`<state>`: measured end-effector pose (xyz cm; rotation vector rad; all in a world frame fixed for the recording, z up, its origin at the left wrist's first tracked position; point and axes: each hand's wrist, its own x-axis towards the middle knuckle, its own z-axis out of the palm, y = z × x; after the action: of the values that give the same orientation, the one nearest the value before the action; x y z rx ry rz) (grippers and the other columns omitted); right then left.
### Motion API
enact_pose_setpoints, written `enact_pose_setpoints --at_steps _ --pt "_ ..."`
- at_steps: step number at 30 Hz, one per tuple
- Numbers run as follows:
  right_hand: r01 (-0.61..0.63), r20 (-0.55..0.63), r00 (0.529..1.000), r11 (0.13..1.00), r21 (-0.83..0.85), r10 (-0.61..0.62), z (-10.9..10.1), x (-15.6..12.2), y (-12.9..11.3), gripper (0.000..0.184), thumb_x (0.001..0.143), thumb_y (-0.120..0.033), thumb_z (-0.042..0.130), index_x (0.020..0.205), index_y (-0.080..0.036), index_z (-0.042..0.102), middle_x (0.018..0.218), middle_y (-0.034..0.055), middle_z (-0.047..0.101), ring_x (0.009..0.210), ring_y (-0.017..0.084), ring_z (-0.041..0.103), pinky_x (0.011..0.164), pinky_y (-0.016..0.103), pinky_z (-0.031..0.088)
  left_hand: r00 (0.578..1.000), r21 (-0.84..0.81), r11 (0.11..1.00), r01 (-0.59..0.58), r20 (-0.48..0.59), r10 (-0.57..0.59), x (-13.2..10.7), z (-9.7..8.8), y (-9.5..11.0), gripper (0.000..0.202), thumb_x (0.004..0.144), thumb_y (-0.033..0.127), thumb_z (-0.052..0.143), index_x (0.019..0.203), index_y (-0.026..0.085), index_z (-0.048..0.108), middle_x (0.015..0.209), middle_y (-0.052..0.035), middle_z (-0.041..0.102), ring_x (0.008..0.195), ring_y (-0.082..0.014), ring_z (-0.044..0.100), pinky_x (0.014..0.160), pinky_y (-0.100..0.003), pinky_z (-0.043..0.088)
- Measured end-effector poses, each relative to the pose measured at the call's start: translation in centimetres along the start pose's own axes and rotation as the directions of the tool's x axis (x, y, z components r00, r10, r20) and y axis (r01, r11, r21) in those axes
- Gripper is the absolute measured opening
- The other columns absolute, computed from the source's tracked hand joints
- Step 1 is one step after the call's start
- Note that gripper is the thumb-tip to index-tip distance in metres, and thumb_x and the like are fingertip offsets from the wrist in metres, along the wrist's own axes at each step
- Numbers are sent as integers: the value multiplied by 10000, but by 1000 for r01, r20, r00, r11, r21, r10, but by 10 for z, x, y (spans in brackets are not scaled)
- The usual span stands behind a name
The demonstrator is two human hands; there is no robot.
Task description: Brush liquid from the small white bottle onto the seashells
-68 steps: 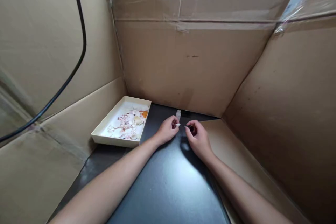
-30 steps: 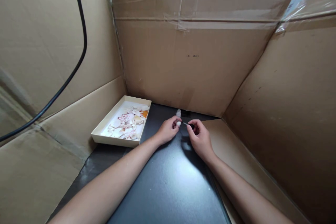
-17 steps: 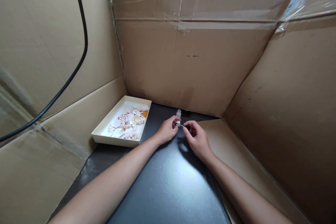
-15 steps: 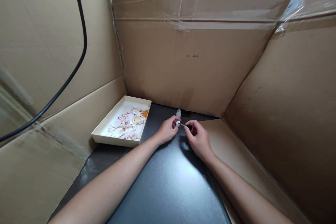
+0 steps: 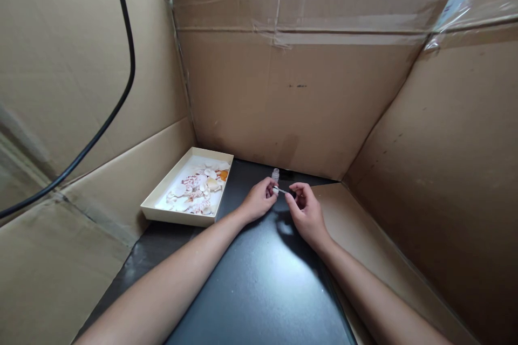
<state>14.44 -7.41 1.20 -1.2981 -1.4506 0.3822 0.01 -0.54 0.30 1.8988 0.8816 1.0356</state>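
Note:
My left hand point(image 5: 261, 198) is closed in a pinch on a small white shell point(image 5: 275, 190), too small to make out in detail. Between the fingertips of my right hand point(image 5: 306, 210) is a thin-stemmed applicator brush point(image 5: 282, 191) with a black cap, mostly hidden by the fingers. The brush's tip meets the white shell or lies right beside it; which one I cannot tell. Just behind my left fingertips stands a small clear bottle point(image 5: 275, 173) without a lid on its neck.
To the left, a shallow cream tray point(image 5: 178, 217) holds several shells point(image 5: 202, 186), white, striped and orange. Dark tabletop point(image 5: 251, 280) lies under my hands. Cardboard walls point(image 5: 307, 113) enclose the space, and a black cable point(image 5: 130, 48) hangs down at the left.
My right hand has turned the applicator slightly, so less of its black cap shows. Its tip has moved a little over the white shell. The left hand, bottle and tray stay in place.

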Motion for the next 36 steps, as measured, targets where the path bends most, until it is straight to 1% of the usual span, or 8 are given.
enact_pose_setpoints --at_steps 5,9,13,18,22,26,30,36 --pt "6 -35 999 998 -65 -9 0 0 1 186 829 -337 554 954 -201 548 686 -26 493 587 129 445 559 248 370 1000 -7 1000 -10 -5 10 0 0 -1 115 805 185 542 916 162 526 712 30 484 644 -102 447 605 -214 366" --pt "23 23 999 999 -26 -22 0 0 1 193 837 -342 548 970 -202 543 680 -28 490 583 130 443 549 245 368 1000 15 1000 -18 6 18 0 0 -1 118 801 175 543 918 166 536 716 29 496 650 -103 451 610 -213 365" --pt "15 -31 999 997 -74 -17 -1 0 0 149 824 -306 553 928 -200 545 728 -14 521 601 127 444 571 248 373 1000 25 999 -22 6 22 0 0 0 112 810 190 535 919 163 543 698 31 481 639 -104 437 598 -212 357" --pt "25 35 999 999 -29 -24 -1 0 -1 177 841 -334 538 957 -201 544 683 -27 495 587 128 444 552 244 365 999 43 998 -48 17 47 0 -1 0 118 795 171 541 912 167 546 717 20 505 656 -110 453 612 -214 364" --pt "24 -37 999 996 -92 -27 -1 0 -1 145 825 -311 537 915 -198 550 729 -8 533 605 130 446 569 251 367 999 61 997 -49 23 47 1 -1 -1 108 819 204 532 919 169 554 703 14 503 653 -116 452 613 -217 365" --pt "44 30 999 997 -63 -42 -1 0 0 169 845 -329 529 954 -202 551 704 -15 516 597 133 443 566 252 368 999 60 997 -43 30 41 0 -2 -2 135 822 209 538 950 171 560 740 4 543 668 -118 476 628 -220 380" --pt "35 -25 999 992 -117 -38 -1 1 0 140 834 -305 539 924 -200 558 735 -7 524 609 134 442 582 258 366 1000 55 998 -27 18 26 0 -1 0 142 825 219 536 953 163 565 725 17 526 642 -106 455 616 -216 375" --pt "36 33 999 998 -57 -34 -1 0 -1 159 843 -322 539 946 -201 556 695 -23 500 593 132 438 567 252 360 1000 35 999 -19 11 19 0 0 1 145 808 201 551 945 155 561 723 19 513 659 -108 458 618 -217 373"
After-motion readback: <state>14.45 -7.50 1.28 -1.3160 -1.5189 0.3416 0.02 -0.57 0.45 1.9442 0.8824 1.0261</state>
